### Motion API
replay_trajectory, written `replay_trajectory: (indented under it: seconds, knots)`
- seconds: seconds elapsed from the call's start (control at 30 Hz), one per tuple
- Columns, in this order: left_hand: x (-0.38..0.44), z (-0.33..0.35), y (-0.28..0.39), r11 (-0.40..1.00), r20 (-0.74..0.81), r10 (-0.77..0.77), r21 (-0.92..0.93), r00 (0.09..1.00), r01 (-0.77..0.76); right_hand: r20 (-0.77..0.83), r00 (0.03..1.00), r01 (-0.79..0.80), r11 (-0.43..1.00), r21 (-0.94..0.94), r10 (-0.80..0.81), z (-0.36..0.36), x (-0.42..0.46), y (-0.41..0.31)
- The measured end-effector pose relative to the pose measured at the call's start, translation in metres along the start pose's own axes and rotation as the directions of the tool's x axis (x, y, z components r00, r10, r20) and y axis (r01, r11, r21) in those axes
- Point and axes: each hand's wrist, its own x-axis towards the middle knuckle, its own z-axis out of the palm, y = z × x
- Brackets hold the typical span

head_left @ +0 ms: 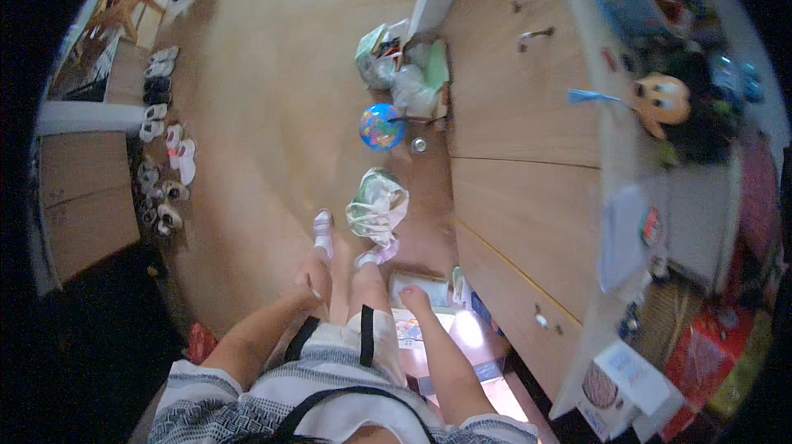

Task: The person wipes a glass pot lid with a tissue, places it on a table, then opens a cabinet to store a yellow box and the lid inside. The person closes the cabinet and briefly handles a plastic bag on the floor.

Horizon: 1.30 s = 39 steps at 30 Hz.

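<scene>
My left hand (308,286) hangs in front of my leg with a small, thin pale item at its fingers, too blurred to name. On the other side my right hand (414,298) is held with curled fingers near a pale flat box (433,290) on the floor; whether it holds anything does not show. A white and green plastic bag (377,206) lies on the floor by my feet. Beyond it are a blue globe-patterned ball (382,126), a small round metal item (419,145) and several filled plastic bags (411,88) beside the cabinet.
Wooden cabinet doors (526,97) run along the right, under a cluttered top with a cartoon-faced plush toy (665,100) and a white box (625,382). Several pairs of shoes (181,159) line the left side near a cardboard box (90,196). Wooden chair legs (127,4) stand at the upper left.
</scene>
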Motion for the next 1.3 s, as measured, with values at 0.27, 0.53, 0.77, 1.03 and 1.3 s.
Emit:
replay_trajectory:
  seconds: [0.27, 0.53, 0.77, 1.03, 1.3]
  knots:
    - [0.037, 0.035, -0.003, 0.994, 0.042, -0.108, 0.017, 0.993, 0.108, -0.014, 1.000, -0.009, 0.963, 0.268, 0.013, 0.086, 0.217, -0.023]
    - [0.075, 0.048, -0.019, 0.943, -0.112, -0.099, 0.308, 0.989, 0.129, 0.275, 0.833, -0.524, 0.524, 0.671, 0.481, 0.125, 0.374, -0.120]
    - [0.103, 0.026, -0.024, 0.962, -0.041, -0.011, 0.274, 0.999, 0.022, -0.437, 0.825, -0.119, 0.866, 0.485, 0.358, 0.174, 0.428, -0.035]
    - [0.085, 0.042, -0.031, 0.964, -0.089, -0.052, 0.254, 0.995, 0.073, 0.042, 0.991, -0.097, 0.457, 0.884, 0.128, 0.111, 0.280, -0.108]
    - [0.084, 0.039, -0.018, 0.968, -0.124, -0.053, 0.236, 0.991, 0.082, 0.362, 0.931, -0.322, 0.373, 0.870, -0.039, -0.013, 0.117, -0.166]
